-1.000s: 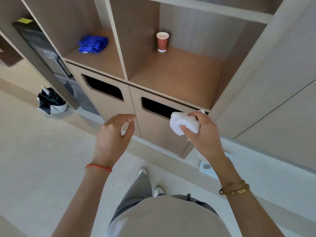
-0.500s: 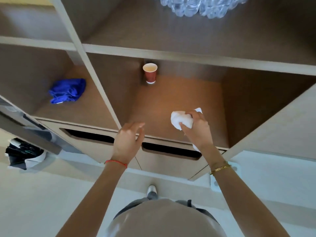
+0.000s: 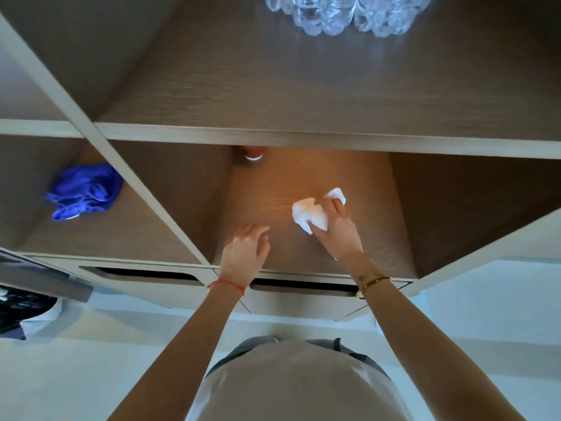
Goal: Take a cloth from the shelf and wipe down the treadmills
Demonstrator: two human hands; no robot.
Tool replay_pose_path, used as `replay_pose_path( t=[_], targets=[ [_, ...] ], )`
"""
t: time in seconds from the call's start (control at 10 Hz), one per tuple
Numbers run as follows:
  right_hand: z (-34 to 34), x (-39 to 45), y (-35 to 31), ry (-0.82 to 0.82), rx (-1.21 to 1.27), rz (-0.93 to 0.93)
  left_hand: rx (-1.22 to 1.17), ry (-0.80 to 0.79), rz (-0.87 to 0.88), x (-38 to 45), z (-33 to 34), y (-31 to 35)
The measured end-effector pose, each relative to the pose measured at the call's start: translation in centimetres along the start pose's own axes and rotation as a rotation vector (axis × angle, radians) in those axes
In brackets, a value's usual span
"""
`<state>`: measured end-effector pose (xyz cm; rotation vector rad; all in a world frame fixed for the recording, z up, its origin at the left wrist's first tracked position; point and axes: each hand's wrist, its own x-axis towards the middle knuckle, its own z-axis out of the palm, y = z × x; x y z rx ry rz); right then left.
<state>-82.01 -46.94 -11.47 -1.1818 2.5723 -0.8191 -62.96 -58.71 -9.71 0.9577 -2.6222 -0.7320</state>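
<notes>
While your right hand [image 3: 337, 235] grips one crumpled white cloth [image 3: 309, 215] over the middle shelf [image 3: 303, 259], your left hand [image 3: 244, 253] hovers loose-fingered, holding nothing; one blue cloth [image 3: 83, 194] lies in the neighbouring compartment.

The brown wood-grain shelf [image 3: 303, 256] is looking matt. The crumpled white cloth [image 3: 309, 215] is appearing soft, the bunched blue cloth [image 3: 83, 196] fuzzy. The clear plastic bottles [image 3: 340, 13] are gleaming glossy.
</notes>
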Motion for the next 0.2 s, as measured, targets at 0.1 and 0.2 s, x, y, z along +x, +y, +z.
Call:
replay_pose_path(
  t=[0.1,0.2],
  targets=[
    [-1.0,-0.5,-0.4,-0.035,-0.040,-0.020,0.010,-0.048,-0.007,0.4,0.1,0.4],
    [-2.5,-1.4,0.3,-0.008,-0.055,-0.046,-0.014,-0.009,0.000,0.7,0.0,0.7]
  ],
)
